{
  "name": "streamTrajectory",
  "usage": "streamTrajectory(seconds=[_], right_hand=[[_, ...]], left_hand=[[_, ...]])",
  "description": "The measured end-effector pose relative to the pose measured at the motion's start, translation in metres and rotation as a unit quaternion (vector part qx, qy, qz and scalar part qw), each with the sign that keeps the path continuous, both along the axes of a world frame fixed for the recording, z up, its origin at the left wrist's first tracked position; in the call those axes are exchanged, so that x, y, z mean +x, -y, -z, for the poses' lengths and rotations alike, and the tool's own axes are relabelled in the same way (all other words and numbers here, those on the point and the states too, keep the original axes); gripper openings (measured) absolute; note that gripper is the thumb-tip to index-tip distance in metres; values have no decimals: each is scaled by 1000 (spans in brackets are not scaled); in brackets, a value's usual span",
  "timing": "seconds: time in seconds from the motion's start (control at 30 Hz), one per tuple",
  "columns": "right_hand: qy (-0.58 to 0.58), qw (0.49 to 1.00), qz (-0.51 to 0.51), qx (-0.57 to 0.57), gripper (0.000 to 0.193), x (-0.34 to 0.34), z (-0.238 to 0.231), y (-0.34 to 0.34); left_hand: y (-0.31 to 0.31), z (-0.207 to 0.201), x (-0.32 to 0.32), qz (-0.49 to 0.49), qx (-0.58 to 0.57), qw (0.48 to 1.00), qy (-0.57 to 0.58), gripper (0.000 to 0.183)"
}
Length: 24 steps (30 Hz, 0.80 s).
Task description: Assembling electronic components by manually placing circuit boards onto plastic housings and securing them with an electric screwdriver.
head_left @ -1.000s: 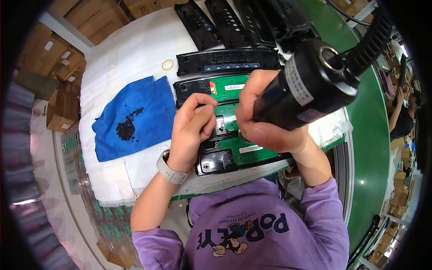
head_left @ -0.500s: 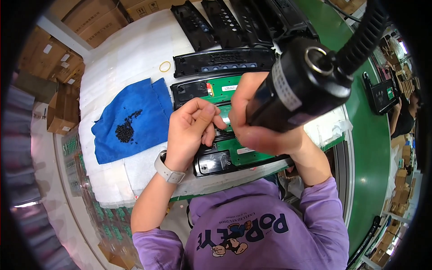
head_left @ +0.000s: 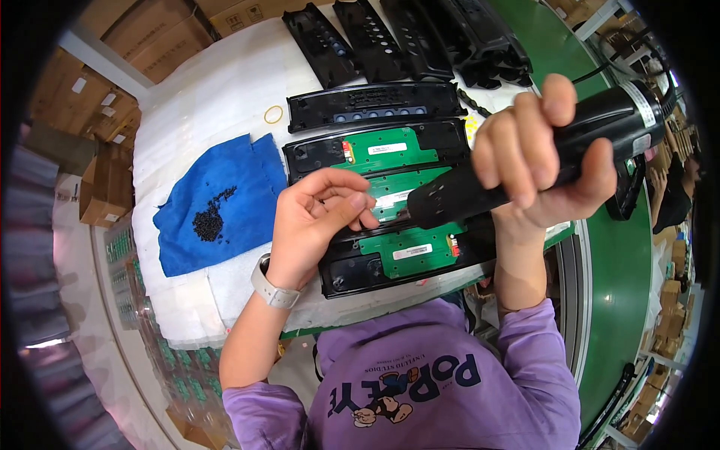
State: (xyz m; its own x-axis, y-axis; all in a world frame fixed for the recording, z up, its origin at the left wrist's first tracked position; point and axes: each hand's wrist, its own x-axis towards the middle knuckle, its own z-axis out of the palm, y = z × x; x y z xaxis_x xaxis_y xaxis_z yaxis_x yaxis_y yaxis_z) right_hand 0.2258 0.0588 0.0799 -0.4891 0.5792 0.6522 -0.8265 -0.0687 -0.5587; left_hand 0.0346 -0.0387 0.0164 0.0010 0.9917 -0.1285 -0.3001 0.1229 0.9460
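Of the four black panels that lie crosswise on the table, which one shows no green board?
The uppermost crosswise panel in the picture: it shows a row of bluish parts, while the three panels below each carry a green board.

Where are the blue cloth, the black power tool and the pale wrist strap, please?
Blue cloth (head_left: 255, 201): head view, bare right part.
Black power tool (head_left: 606, 118): head view, rear housing.
Pale wrist strap (head_left: 274, 292): head view, middle of the band.

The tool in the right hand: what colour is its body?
The tool is black, showing best in the head view.
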Motion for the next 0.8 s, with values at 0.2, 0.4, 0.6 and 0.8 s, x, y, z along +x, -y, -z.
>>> streamTrajectory(seconds=[0.2,0.4,0.6,0.8], right_hand=[[-39,998,47,-26,36,8,3,-1],[-14,999,26,-29,35,5,6,2],[14,996,73,-39,34,4,5,9],[80,996,18,-35,32,20,-5,6]], left_hand=[[2,-7,0,90,-15,996,-18,12],[2,-6,1,98,-19,995,-6,12],[3,-2,3,99,-24,995,4,15],[-2,0,7,27,6,998,-54,18]])
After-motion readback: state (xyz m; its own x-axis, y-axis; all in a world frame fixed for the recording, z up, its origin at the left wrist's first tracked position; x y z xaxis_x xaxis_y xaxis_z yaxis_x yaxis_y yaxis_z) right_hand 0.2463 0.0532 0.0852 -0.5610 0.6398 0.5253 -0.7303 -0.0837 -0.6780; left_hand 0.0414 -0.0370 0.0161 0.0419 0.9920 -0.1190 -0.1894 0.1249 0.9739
